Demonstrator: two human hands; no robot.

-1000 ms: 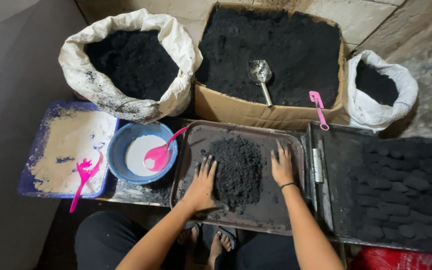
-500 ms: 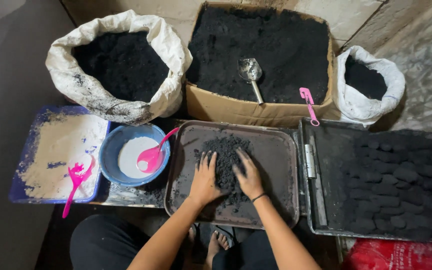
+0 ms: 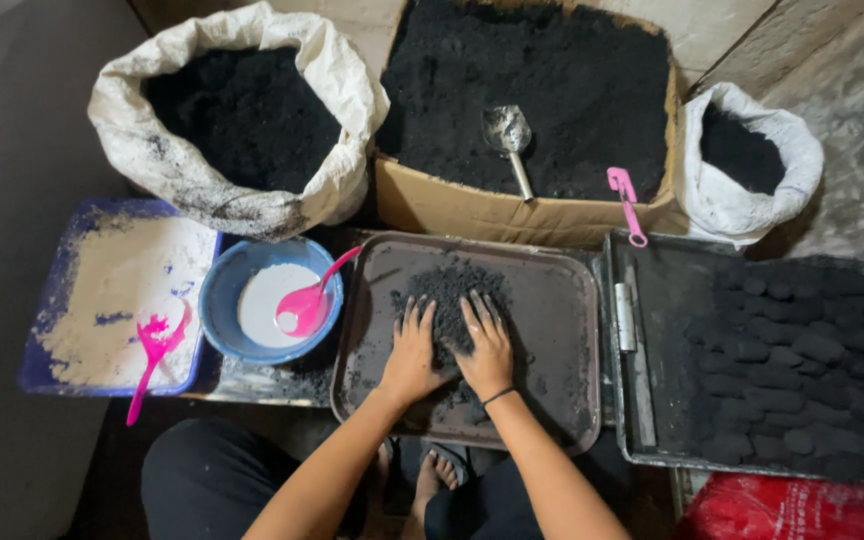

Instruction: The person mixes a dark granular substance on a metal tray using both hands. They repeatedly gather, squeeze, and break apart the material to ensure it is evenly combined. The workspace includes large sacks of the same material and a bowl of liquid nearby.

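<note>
A mound of black powder (image 3: 449,290) lies on a dark metal tray (image 3: 562,330) in front of me. My left hand (image 3: 411,349) and my right hand (image 3: 483,345) press flat on the near side of the mound, side by side, fingers spread. Neither hand grips anything. A dark band circles my right wrist.
A blue bowl (image 3: 220,300) of white liquid holds a pink ladle (image 3: 307,303). Left of it a blue tray (image 3: 112,290) of pale powder carries a pink spoon (image 3: 155,352). Behind stand a white sack (image 3: 237,125), a cardboard box (image 3: 532,100) with a metal scoop (image 3: 509,135), a small white bag (image 3: 747,160). Black briquettes (image 3: 792,360) fill the right tray.
Both hands have come together from the outer sides of the mound to its middle, heaping the powder into a narrower pile. The view has shifted slightly.
</note>
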